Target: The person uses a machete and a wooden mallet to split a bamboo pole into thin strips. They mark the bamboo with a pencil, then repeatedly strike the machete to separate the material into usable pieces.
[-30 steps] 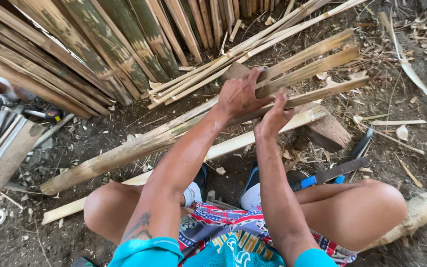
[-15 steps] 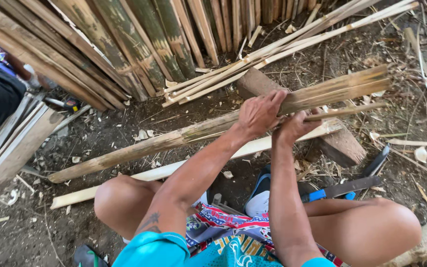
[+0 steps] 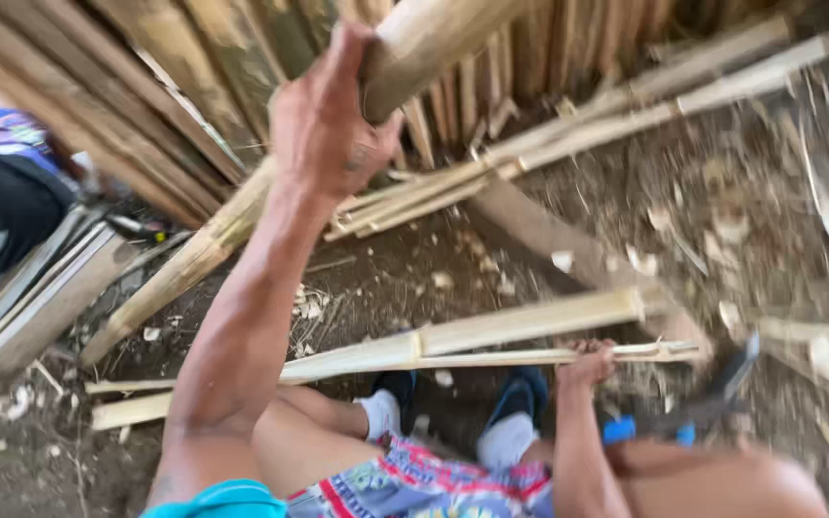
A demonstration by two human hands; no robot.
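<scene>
Tan bamboo pole (image 3: 434, 34) at 12 o'clock, greenish-brown slats (image 3: 194, 77) at 11. Pale yellow strips (image 3: 491, 336) at centre. Dark brown dirt (image 3: 386, 269), flecked with pale chips. White socks (image 3: 376, 414), dark blue sandals (image 3: 530, 393) at 6. Shorts (image 3: 414, 480) patterned red, white, blue. Turquoise shirt (image 3: 218, 501) at 7. Blue tool handle (image 3: 621, 429) at 4.

**Dirt floor, bamboo all around**

Bare brown earth (image 3: 414, 269) underfoot, littered with pale wood chips (image 3: 731, 317) on the right. Far behind, split bamboo slats (image 3: 530, 58) lean in a row. Flat boards (image 3: 21, 307) lie left. Soft daylight, no hard shadows.
</scene>
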